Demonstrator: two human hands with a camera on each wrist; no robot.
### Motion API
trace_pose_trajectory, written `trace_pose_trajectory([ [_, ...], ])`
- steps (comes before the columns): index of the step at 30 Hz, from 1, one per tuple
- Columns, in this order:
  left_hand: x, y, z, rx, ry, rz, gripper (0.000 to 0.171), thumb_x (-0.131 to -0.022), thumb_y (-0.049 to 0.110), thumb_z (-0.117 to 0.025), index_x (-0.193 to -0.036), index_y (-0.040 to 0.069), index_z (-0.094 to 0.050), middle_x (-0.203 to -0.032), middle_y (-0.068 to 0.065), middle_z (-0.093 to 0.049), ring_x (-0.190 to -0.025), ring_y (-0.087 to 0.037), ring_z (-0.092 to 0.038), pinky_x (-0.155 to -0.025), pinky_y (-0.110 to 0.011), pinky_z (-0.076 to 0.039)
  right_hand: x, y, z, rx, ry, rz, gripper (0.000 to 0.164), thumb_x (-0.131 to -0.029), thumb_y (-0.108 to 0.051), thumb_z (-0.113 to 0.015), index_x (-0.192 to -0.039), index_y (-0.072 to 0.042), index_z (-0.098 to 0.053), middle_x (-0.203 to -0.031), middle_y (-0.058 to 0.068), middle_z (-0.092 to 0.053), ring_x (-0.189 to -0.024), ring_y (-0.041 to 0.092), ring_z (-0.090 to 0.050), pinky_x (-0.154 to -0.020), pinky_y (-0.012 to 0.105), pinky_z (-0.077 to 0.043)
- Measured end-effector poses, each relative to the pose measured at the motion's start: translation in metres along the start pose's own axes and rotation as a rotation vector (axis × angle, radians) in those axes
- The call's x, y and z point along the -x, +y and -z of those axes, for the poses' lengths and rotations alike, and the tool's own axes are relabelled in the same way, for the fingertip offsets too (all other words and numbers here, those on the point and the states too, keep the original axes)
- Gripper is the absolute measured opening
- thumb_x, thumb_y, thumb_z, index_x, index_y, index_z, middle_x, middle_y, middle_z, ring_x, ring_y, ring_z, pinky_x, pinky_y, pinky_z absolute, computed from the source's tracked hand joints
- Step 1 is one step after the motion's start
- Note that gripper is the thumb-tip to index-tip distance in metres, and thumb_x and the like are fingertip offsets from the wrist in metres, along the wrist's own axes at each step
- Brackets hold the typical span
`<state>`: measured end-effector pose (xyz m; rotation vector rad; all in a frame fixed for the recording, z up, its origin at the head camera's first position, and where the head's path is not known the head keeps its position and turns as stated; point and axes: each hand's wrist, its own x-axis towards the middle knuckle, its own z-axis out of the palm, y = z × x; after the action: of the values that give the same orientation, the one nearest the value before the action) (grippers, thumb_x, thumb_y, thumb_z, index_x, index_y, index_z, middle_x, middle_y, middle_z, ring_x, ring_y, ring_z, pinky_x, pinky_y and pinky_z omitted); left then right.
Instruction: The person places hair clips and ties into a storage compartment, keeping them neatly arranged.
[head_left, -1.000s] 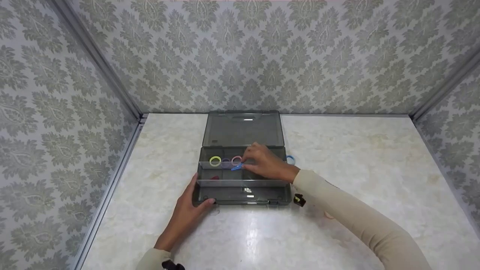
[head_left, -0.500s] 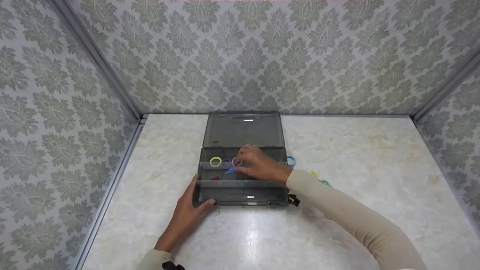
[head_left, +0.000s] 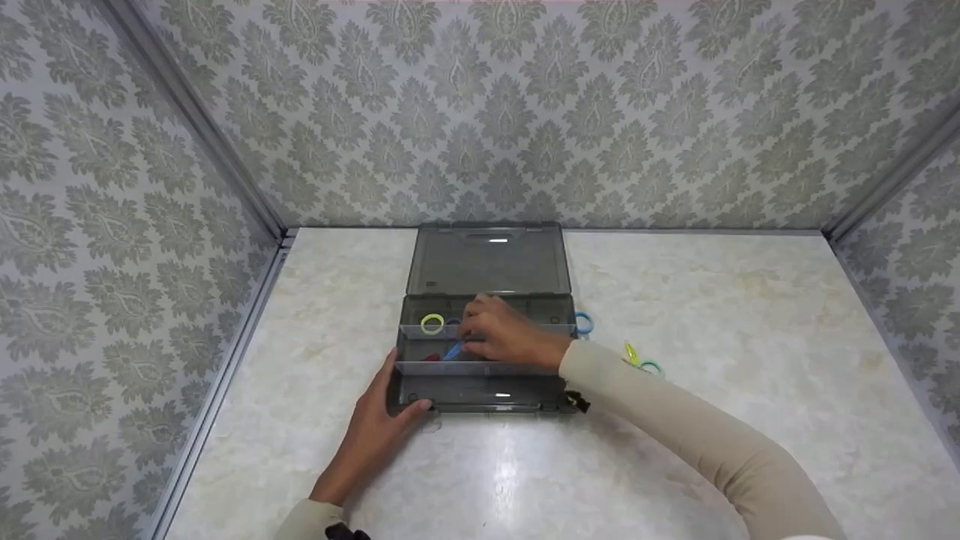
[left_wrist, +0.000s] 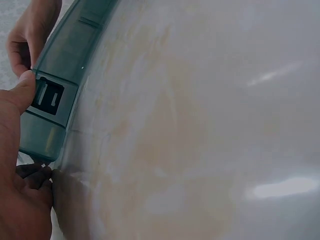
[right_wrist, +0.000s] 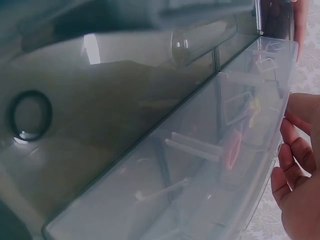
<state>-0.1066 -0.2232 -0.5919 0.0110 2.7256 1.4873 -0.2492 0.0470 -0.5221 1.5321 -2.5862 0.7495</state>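
Note:
A dark, see-through plastic organizer box (head_left: 517, 386) sits on the table with its lid laid back. My left hand (head_left: 377, 416) holds the front left corner, thumb on the front edge and fingers along the left side. My right hand (head_left: 501, 331) is over the middle compartment and pinches a slim blue hair clip (head_left: 453, 350), its tip low beside a red hair clip (head_left: 431, 358). In the back compartment lie a yellow hair tie (head_left: 432, 324) and a purple hair tie (head_left: 452, 327). The right hand hides part of that compartment.
A blue hair tie (head_left: 584, 323) lies just right of the box. Farther right on the table are a yellow clip (head_left: 631, 352) and a green hair tie (head_left: 652, 367), close to the right sleeve. Clear dividers (head_left: 525, 367) separate the compartments. The open lid (head_left: 487, 262) reaches the patterned back wall.
My right hand has moved left and slightly down with the blue hair clip, bringing it deeper into the middle compartment near the red one. The left hand stays at the box corner.

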Motion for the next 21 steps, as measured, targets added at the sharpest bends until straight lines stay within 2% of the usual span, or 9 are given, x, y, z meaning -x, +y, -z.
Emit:
trace_pose_trajectory([
  [14, 0.003, 0.000, 0.001, -0.002, 0.006, -0.026, 0.108, -0.098, 0.049, -0.084, -0.179, 0.021, -0.018, -0.181, -0.011, -0.026, -0.167, -0.034, -0.025, -0.132, -0.062, -0.026, -0.013, -0.001, -0.007, 0.211, -0.106, 0.040, 0.011, -0.101, -0.023, -0.085, -0.106, -0.013, -0.088, -0.099, 0.006, -0.063, -0.090, 0.023, -0.046, -0.079, 0.039, -0.037],
  [21, 0.002, 0.001, 0.000, -0.015, 0.013, -0.022, 0.107, -0.098, 0.049, -0.084, -0.179, 0.022, -0.019, -0.181, -0.012, -0.027, -0.166, -0.035, -0.026, -0.131, -0.062, -0.028, -0.011, 0.000, -0.008, 0.242, -0.117, 0.044, 0.013, -0.099, -0.021, -0.087, -0.108, -0.013, -0.087, -0.102, 0.006, -0.061, -0.093, 0.023, -0.047, -0.081, 0.041, -0.040],
])
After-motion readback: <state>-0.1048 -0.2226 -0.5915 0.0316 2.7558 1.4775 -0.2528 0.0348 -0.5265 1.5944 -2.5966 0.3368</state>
